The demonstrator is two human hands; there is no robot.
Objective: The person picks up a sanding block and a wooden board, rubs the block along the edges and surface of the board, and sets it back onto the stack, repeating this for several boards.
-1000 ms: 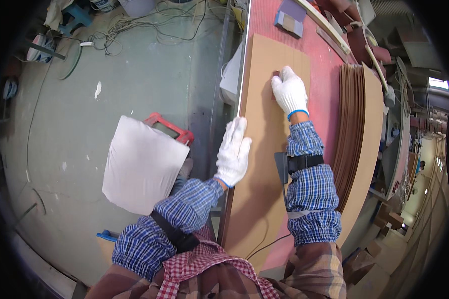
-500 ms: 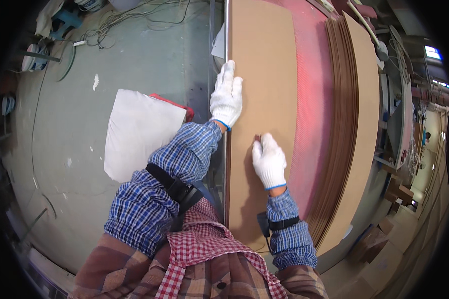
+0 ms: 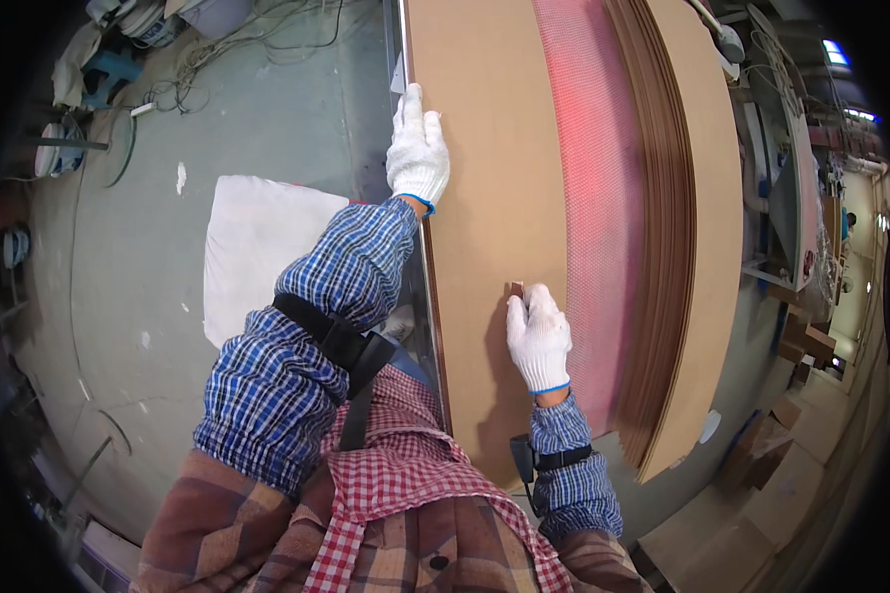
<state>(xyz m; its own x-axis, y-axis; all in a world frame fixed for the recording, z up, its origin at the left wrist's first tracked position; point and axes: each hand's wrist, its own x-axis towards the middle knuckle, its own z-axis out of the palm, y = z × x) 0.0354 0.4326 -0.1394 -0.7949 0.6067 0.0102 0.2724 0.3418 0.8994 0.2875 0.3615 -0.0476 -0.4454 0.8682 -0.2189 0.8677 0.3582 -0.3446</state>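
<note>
My left hand (image 3: 418, 148), in a white knitted glove, lies with stretched fingers along the left edge of a long tan board (image 3: 485, 128). Its thumb side rests over the board's face. Nearer to me and further right, my right hand (image 3: 541, 336), gloved the same way, is closed in a pinch over the same board. A small brown piece (image 3: 516, 289) with a pale tip sticks out from its fingertips; the rest of it is hidden in the glove. The board lies on a red, fine-dotted surface (image 3: 603, 148).
Right of the red strip stands a stack of similar boards (image 3: 663, 198), brown at their edges. A white cloth-like bundle (image 3: 262, 247) is on the grey floor to the left. Cables (image 3: 183, 84) and buckets (image 3: 148, 22) lie beyond it. Cardboard boxes (image 3: 761, 445) sit at the lower right.
The whole view has shifted, so the boards appear further left. My right hand is now closer to the board's right edge, and more of the brown piece shows. My left hand stays at the left edge.
</note>
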